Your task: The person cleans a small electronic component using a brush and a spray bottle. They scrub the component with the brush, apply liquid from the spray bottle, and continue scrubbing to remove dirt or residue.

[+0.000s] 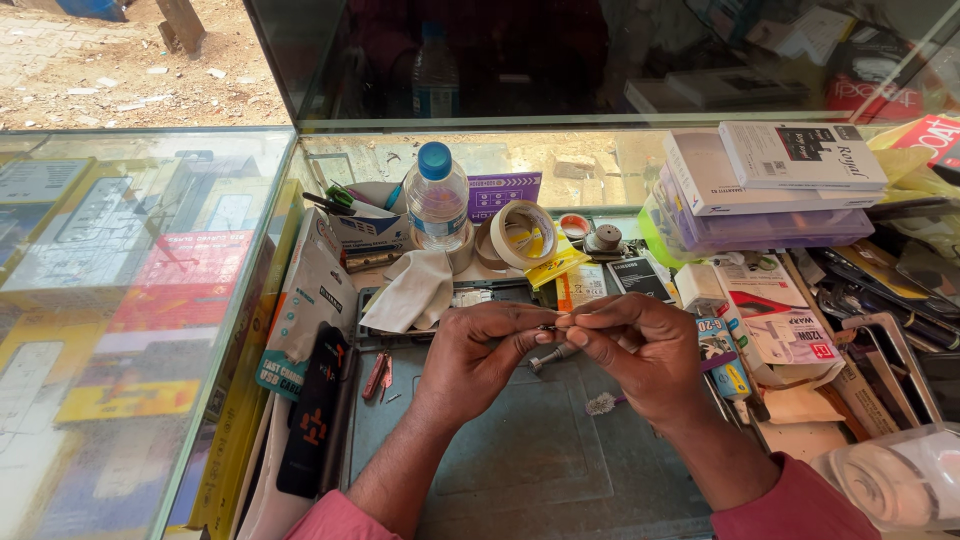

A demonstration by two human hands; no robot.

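I keep both hands low over the bench [520, 470], left hand [478, 352] and right hand [640, 350] pinching one small metal tool [553, 354] between their fingertips, steadying it gently, with the water bottle [437, 205], tape roll [522, 234] and white cloth [412, 290] crowding just behind.

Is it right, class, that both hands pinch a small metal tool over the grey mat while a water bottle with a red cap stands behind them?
Not quite. The head view shows the water bottle has a blue cap, not red. The rest holds: the left hand and right hand pinch the small metal tool over the grey mat.
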